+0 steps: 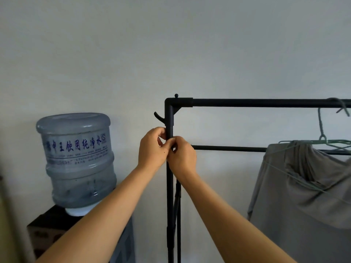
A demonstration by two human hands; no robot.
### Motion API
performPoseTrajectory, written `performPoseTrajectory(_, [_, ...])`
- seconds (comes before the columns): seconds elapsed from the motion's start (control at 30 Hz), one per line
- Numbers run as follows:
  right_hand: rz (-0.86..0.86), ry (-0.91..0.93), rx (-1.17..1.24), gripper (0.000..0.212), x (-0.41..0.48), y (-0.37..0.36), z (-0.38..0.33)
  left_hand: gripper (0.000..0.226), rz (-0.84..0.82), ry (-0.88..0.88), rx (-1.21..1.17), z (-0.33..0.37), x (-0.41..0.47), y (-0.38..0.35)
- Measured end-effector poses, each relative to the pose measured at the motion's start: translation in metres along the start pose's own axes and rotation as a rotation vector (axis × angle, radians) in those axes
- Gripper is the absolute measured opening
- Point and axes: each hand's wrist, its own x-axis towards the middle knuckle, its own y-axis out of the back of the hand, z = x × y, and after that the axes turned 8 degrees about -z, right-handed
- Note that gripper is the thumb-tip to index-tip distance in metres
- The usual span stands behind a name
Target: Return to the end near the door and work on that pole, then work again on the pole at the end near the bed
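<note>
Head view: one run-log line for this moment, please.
left hand: grips rack upright post | right hand: grips post lower | grey garment: on green hanger

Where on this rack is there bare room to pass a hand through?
Free: between top rail and lower rail, right of the post. Crowded: at the right, green hanger and grey garment; both hands grip the post.

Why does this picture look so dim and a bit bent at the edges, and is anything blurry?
Head view: soft, flat, greyish light, no hard shadows or glare on the wall; the wide lens bows the lower left edge, where a blurred pale strip sits. The water jug, both hands, left and right, on the black rack post, and the grey garment look fairly sharp.
</note>
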Motion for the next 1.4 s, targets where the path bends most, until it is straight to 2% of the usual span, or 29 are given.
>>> performPoseTrajectory(0.23, [-0.037,-0.035,0.051,0.025,-0.017,0.0,-0.012,0.013,-0.004,0.05,-0.036,0.007,-0.016,0.012])
performPoseTrajectory(0.43, [-0.089,-0.053,0.076,0.025,-0.032,0.004,-0.012,0.033,-0.038,0.135,-0.063,0.012,-0.029,0.012])
performPoseTrajectory(0.53, [-0.098,-0.076,0.103,0.026,-0.036,0.01,-0.009,0.038,0.03,0.14,-0.052,0.016,-0.035,0.011])
performPoseTrajectory(0.63, [-0.074,-0.086,0.149,0.026,-0.045,0.02,-0.007,0.027,0.112,0.07,-0.059,0.025,-0.047,0.013])
performPoseTrajectory(0.73, [-0.051,-0.062,0.146,0.019,-0.059,0.032,-0.005,0.006,0.04,-0.002,-0.063,0.036,-0.066,0.006])
performPoseTrajectory(0.83, [-0.018,-0.058,0.137,0.021,-0.078,0.05,0.002,0.008,0.003,-0.008,-0.157,0.052,-0.086,-0.006])
performPoseTrajectory(1.1, [0.085,-0.006,0.092,0.021,-0.128,0.141,0.018,0.01,-0.071,-0.103,-0.283,0.134,-0.12,-0.044])
performPoseTrajectory(1.4, [0.258,0.019,0.049,0.021,-0.203,0.305,0.049,0.008,-0.132,-0.205,-0.432,0.286,-0.167,-0.123])
